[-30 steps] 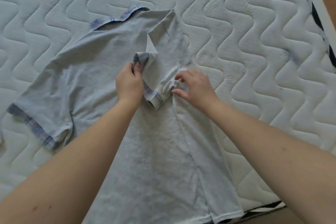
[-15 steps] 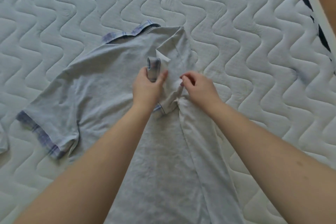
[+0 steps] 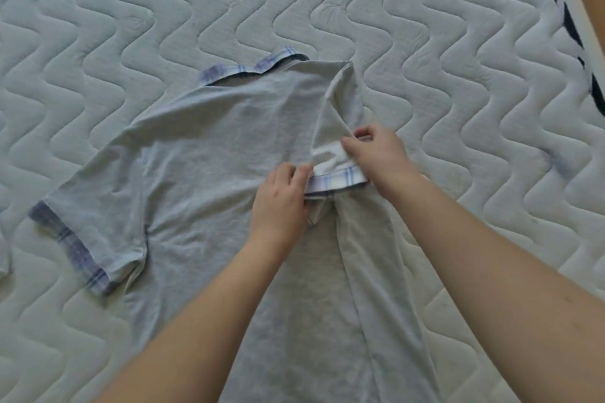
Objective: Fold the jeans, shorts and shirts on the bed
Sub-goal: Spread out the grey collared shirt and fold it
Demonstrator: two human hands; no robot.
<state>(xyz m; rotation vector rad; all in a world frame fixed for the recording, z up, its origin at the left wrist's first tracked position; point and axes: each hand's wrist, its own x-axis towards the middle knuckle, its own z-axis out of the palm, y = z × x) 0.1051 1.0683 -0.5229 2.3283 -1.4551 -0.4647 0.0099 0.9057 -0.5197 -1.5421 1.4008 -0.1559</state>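
Head view, looking down: grey polo shirt (image 3: 209, 154) spread on white quilted mattress (image 3: 442, 42), centre frame, plaid collar (image 3: 252, 67) toward top. Right sleeve folded inward over body, plaid cuff (image 3: 337, 180) stretched flat between both hands. Left hand (image 3: 281, 203) pinching cuff's left end; right hand (image 3: 376, 150) pinching its right end. Other sleeve (image 3: 95, 232) lying flat at left. Bare mattress around shirt; dark-trimmed mattress edge (image 3: 569, 26) at upper right.

Bedroom: bare quilted mattress (image 3: 425, 42)
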